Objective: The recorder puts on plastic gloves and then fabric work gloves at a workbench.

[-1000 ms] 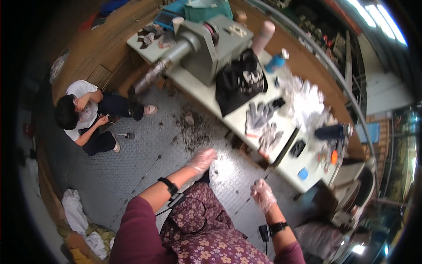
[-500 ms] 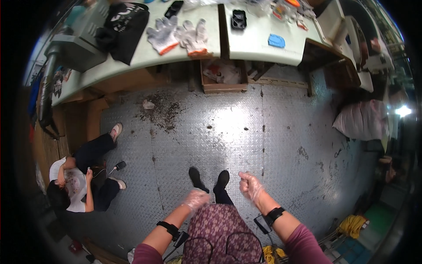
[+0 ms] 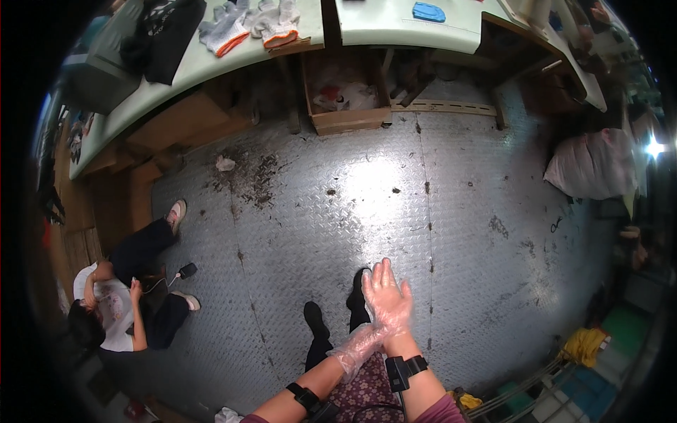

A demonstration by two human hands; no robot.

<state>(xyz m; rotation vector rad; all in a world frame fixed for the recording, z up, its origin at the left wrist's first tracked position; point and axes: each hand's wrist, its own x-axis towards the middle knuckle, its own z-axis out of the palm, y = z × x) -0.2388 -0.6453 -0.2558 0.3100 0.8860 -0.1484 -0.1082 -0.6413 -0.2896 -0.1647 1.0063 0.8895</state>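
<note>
Hands, apart earlier, had met: left hand [image 3: 358, 344] touched right hand [image 3: 386, 296] at the wrist, its grip hidden, could not tell. Right grip was spread, empty, inside its clear plastic glove [image 3: 396, 315]. Judged: attention had shifted to that glove.

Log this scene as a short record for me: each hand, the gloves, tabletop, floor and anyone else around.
Left hand: at the right wrist, finger pose unclear
Right hand: open, fingers extended
Handwear: clear plastic gloves on both
Tabletop: black bag, orange-edged knit gloves
Underneath: open cardboard box
Floor: grey metal tread plate, dark debris
Other person: left side, white shirt, dark trousers
</note>
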